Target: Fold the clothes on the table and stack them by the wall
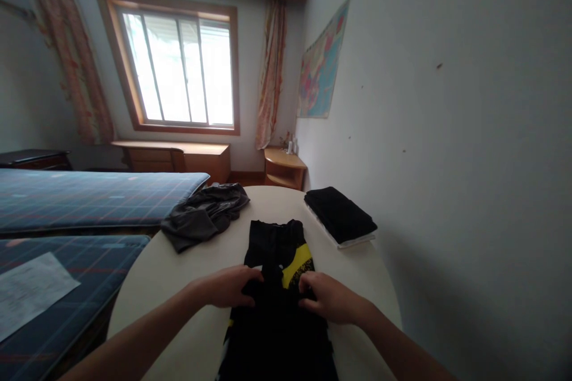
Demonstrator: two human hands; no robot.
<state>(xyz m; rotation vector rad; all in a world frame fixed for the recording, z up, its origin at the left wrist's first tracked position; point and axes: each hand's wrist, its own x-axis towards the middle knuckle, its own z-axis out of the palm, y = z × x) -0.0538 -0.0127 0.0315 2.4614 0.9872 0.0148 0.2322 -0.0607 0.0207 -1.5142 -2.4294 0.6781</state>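
A black shirt (277, 333) with a yellow patch and small white marks lies folded lengthwise into a narrow strip. It runs from the middle of the round table toward me. On its left side, my left hand (230, 287) has its fingers and thumb curled into the dark cloth. My right hand (328, 297) grips the opposite side, just below the yellow patch, with bent fingers. Dark fabric hides some of the fingertips. Both hands are at about the same height along the shirt.
On the round cream table (357, 286), a crumpled dark grey garment (205, 214) lies at the back left. A folded black stack (340, 214) with a white layer beneath sits at the back right. Plaid mattresses (89, 196) adjoin the left side, one bearing a paper sheet (33, 292). A wall (469, 190) borders the right.
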